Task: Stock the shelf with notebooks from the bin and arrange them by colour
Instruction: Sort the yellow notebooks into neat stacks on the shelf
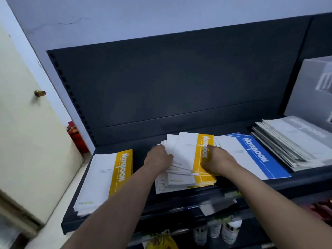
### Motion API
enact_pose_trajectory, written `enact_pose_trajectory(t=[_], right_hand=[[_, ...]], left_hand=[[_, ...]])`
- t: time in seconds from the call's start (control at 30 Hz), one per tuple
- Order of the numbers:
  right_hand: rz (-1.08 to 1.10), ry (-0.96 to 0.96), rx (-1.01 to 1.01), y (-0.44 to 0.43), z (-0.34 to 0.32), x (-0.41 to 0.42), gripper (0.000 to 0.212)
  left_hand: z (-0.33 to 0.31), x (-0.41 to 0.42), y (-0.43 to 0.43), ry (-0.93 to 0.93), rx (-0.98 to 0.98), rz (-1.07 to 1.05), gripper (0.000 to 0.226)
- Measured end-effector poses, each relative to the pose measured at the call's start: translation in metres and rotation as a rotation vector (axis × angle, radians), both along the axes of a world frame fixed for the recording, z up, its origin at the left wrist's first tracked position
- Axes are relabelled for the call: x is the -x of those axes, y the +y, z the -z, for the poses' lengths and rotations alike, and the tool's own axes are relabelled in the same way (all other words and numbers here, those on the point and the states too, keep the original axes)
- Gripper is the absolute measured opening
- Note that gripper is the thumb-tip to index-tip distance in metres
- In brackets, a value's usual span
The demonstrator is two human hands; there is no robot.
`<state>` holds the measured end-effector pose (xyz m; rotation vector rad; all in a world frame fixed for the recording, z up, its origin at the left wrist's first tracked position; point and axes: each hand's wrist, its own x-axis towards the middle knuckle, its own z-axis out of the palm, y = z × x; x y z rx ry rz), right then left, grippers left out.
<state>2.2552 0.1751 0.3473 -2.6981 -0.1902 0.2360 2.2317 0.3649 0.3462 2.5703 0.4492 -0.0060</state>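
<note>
On the dark shelf [140, 209] lie several piles of notebooks. A neat yellow-banded pile [106, 178] sits at the left. In the middle, an untidy yellow-banded pile [186, 155] is fanned out. My left hand [159, 159] grips the white left edges of that pile, and my right hand [218, 160] lies over its yellow band with fingers curled round the right edge. To the right lies a blue-banded pile [251, 155], then a grey pile [291, 141].
A grey-white box [309, 90] stands at the shelf's far right. The dark back panel [161, 83] rises behind the piles. Bottles [230, 230] and a yellow packet [161, 242] sit on the lower shelf. A cream door [23, 123] with a knob stands left.
</note>
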Motion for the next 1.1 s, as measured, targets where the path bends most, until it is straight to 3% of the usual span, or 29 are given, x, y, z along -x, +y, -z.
enact_pose_trajectory(t=[0.17,0.33,0.47,0.7,0.83,0.97,1.1], right_hand=[[-0.101,0.051,-0.002,-0.002,-0.001,-0.001,0.059],[-0.093,0.140,-0.141,-0.004,-0.004,-0.012,0.064],[-0.139,0.154,-0.151,0.000,-0.001,-0.013,0.076],[-0.116,0.171,-0.322,0.002,0.009,-0.021,0.045],[-0.102,0.181,-0.372,0.002,0.010,-0.022,0.036],[-0.156,0.174,-0.309,0.005,0.009,-0.023,0.029],[-0.177,0.189,-0.319,0.011,0.009,-0.021,0.040]], left_hand=[[0.007,0.000,0.005,0.025,0.063,-0.051,0.028],[0.008,-0.002,0.000,-0.013,0.169,-0.127,0.028],[0.009,-0.004,-0.004,-0.040,0.172,-0.134,0.025],[0.013,-0.011,-0.009,0.005,0.240,-0.231,0.033],[0.008,-0.011,-0.005,0.052,0.087,-0.325,0.048],[0.006,-0.008,0.002,0.047,0.295,-0.334,0.041],[0.002,-0.006,0.002,0.041,0.385,-0.295,0.031]])
